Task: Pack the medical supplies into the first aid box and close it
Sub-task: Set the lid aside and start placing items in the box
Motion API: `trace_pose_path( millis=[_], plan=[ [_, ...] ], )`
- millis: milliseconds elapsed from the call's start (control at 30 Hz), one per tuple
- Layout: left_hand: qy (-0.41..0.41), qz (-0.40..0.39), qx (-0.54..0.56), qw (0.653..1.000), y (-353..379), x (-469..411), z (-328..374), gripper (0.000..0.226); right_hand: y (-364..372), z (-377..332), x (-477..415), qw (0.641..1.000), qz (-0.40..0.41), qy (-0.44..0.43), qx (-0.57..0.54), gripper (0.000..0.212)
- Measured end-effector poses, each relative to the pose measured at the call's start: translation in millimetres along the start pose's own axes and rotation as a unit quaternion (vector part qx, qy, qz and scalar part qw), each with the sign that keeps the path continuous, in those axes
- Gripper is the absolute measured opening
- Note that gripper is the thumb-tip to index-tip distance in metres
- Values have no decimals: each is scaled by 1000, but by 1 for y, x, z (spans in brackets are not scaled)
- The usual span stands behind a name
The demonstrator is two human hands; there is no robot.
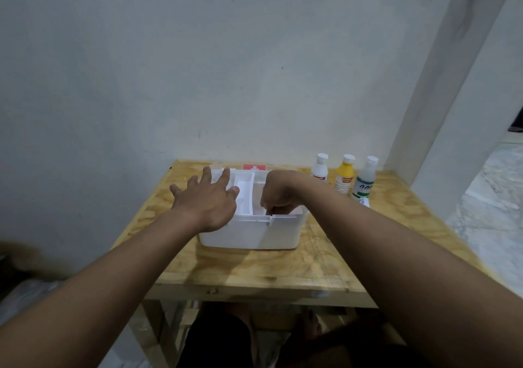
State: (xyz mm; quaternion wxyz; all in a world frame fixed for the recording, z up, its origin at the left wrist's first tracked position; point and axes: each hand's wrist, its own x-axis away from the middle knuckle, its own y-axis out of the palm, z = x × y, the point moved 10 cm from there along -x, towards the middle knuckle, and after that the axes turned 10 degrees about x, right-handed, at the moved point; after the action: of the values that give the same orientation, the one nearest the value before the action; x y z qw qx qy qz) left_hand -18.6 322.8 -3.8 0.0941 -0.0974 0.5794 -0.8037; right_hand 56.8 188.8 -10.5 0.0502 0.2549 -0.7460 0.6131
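Observation:
An open white first aid box (254, 233) stands in the middle of the wooden table (254, 271). A white divided tray (244, 195) shows inside it. Its lid (254, 167), with a red cross label, lies behind the box. My left hand (208, 198) hovers over the box's left side, fingers spread, holding nothing. My right hand (278, 195) reaches down into the right part of the box with curled fingers; whether it holds something is hidden. Three bottles stand at the right: a white one (320, 168), a yellow one (344, 174) and a clear one with a green label (365, 179).
A small white item (364, 202) lies in front of the green-labelled bottle. The table stands against a grey wall, with a white pillar (441, 84) at its right. My legs show under the table's front edge.

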Motion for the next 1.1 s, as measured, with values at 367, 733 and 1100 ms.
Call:
trace_pose_path(
  millis=[367,733,1100],
  plan=[
    [6,18,11,1000,-11,0,6,68,-60,12,54,983,161,-70,59,38],
    [208,177,11,962,-19,52,129,57,-86,89,124,958,276,-28,77,40],
    [311,197,-35,929,40,104,210,46,-42,170,136,966,245,12,86,45]
  ],
)
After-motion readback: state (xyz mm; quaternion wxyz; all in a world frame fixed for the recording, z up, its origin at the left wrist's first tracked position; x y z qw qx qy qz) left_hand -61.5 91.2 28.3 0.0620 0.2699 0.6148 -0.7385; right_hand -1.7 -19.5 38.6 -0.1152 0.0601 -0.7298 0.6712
